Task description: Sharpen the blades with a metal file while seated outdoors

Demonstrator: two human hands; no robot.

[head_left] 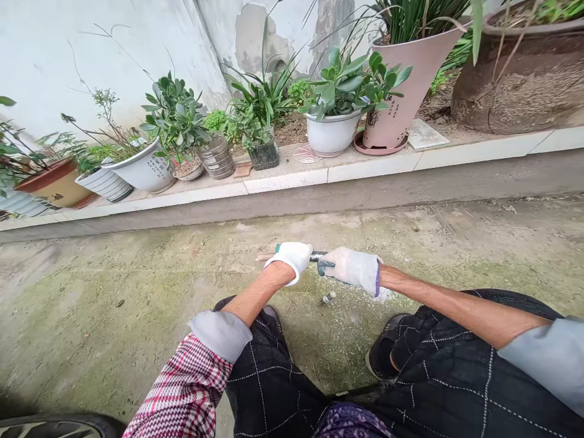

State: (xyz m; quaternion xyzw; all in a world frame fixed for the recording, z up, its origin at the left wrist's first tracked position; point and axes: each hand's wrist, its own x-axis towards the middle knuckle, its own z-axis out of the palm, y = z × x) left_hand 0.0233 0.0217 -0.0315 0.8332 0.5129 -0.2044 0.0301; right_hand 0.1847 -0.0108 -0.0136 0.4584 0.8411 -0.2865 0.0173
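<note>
Gloved left hand (292,258) closed around a rod (318,257), gloved right hand (349,267) clasping its dark section, forearms (261,294) angled inward

The single view looks from the person's head, facing forward and down over the black trousers with white dashed checks (274,383) at the near edge; the white-gloved left hand (291,258) and white-gloved right hand (352,267) show close by, around the middle. Beyond them, mossy grey concrete ground (137,292) reaches to a white-tiled ledge (287,180) and peeling white wall (159,24) farther off; the ledge slants upward rightward.
</note>
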